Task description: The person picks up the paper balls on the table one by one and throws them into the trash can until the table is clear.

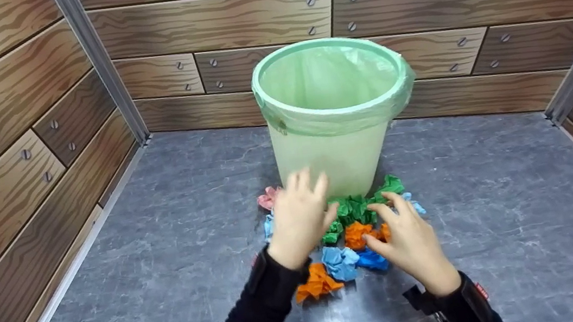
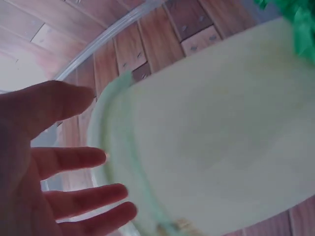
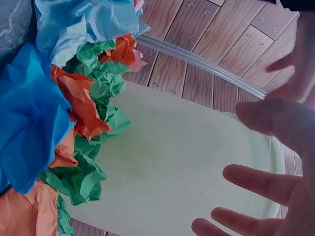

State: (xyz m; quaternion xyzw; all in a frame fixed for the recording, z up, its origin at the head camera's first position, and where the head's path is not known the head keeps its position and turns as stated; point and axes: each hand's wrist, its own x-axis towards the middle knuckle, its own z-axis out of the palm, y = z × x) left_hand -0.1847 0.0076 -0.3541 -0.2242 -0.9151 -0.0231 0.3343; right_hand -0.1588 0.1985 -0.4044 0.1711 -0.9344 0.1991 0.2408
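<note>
The middle orange paper ball (image 1: 357, 235) is lying between your left hand (image 1: 301, 224) and right hand (image 1: 414, 244), before the bin (image 1: 342, 148), showing no clear long axis. Your right is hovering nearer, just right of it, perhaps touching; both hands' fingers are standing apart, gripping nothing.

We judge this a booth (image 1: 187, 195): wood-plank-print panels (image 1: 225, 21) at nine, twelve and three o'clock, metal corner strip (image 1: 100, 58) at ten.

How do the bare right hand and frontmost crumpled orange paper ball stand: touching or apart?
Apart: the head view shows grey surface between the right hand and orange paper ball.
</note>
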